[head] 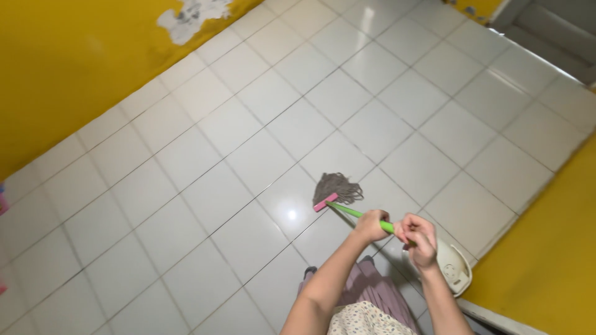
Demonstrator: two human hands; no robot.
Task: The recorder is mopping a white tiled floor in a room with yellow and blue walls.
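On the white tiled floor [261, 124], just ahead of the person's feet, a mop [338, 197] is lying at a slant, its long axis running from the hands at lower right up toward the upper left. Its head is pointing away from the person and resting flat on the tiles; the handle is rising back toward the body. The mop head [335, 185] is showing as a bunch of grey-brown strings, fanned out and a little tangled, clamped in a pink holder [325, 202]. From that holder a bright green handle [354, 214] is running back into the hands.

The left hand [371, 224] is gripping the green handle lower down, fingers curled tight around it. The right hand [421, 237] is sitting just behind it, higher up the handle, fingers bent inward and closing on the shaft; the handle's top end is hidden inside this grip. Both forearms are reaching forward from the bottom edge of the view, over a mauve skirt [372, 288] and a spotted pale top [363, 319].

Just beside the right hand, a white plastic bucket [458, 268] is standing on the floor against the yellow wall [546, 260]; what is inside it cannot be told. Another yellow wall [68, 68], with a patch of flaked paint [192, 17], is bordering the tiles at upper left.
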